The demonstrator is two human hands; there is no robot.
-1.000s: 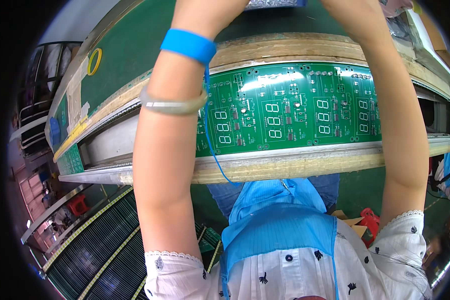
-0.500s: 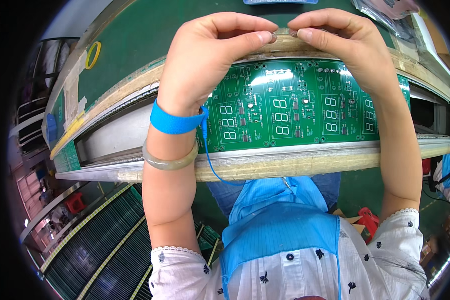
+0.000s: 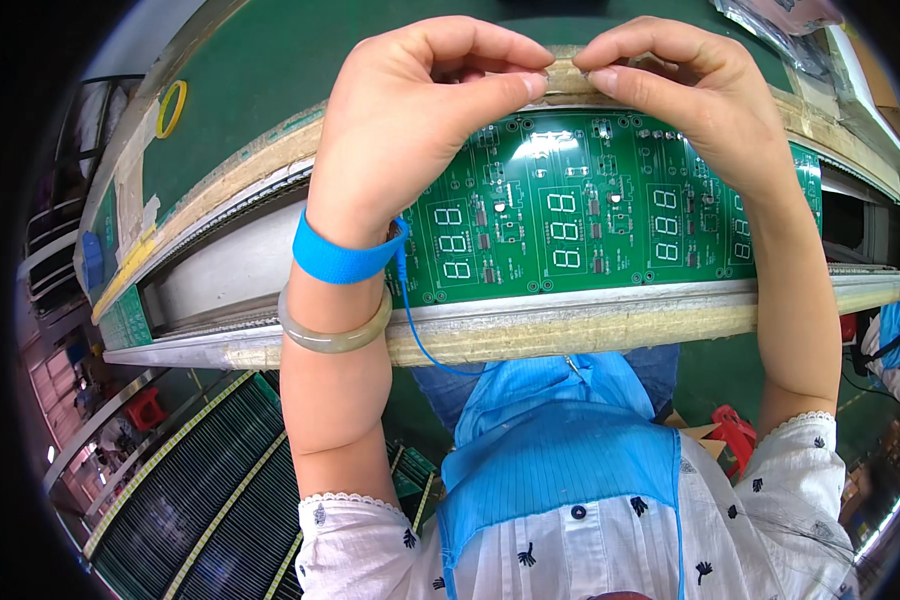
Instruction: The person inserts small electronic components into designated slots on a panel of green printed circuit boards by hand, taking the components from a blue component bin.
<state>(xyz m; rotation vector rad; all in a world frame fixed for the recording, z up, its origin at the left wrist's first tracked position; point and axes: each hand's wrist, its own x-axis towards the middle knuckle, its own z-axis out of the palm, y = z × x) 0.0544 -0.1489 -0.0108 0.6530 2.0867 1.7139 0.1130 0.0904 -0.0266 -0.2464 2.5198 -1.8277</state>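
My left hand (image 3: 400, 115) and my right hand (image 3: 715, 105) are raised above the far edge of a long green circuit board (image 3: 625, 235), with their fingertips facing each other across a small gap. Thumb and forefinger are pinched together on each hand. Whatever lies in either pinch is too small to name. White outlines of number displays and small mounted parts cover the board, which sits in a metal-railed track. A blue wrist strap (image 3: 342, 252) with a thin cord and a pale bangle (image 3: 335, 338) are on my left arm.
Along the near side runs a rail (image 3: 570, 325) covered in worn tape. A yellow tape ring (image 3: 171, 110) is on the green table at the far left. Racks of upright boards (image 3: 200, 490) stand at lower left. Clear plastic bags (image 3: 770, 35) lie at the far right.
My hands stay nearly in place, still pinched. Small brownish bits visible at the fingertips before barely show now. A blue object at the top edge is gone from view, and a dark shape appears there.
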